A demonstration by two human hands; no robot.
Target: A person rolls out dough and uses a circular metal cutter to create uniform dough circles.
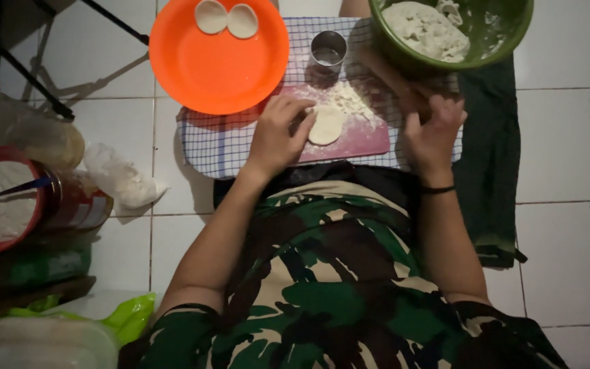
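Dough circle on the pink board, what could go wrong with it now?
The dough circle lies under the left hand's fingers; a hard press might thin or tear it. The flour heaped beside it could scatter onto the checked cloth. The green bowl sits close above the right hand, so a quick lift might bump it.

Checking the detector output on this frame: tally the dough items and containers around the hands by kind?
Flat dough rounds: 3, two on the orange plate at and, one on the pink board at under the left hand
Dough masses: 1, in the bowl
Green bowls: 1
Orange plates: 1
Metal cups: 1
Total: 7
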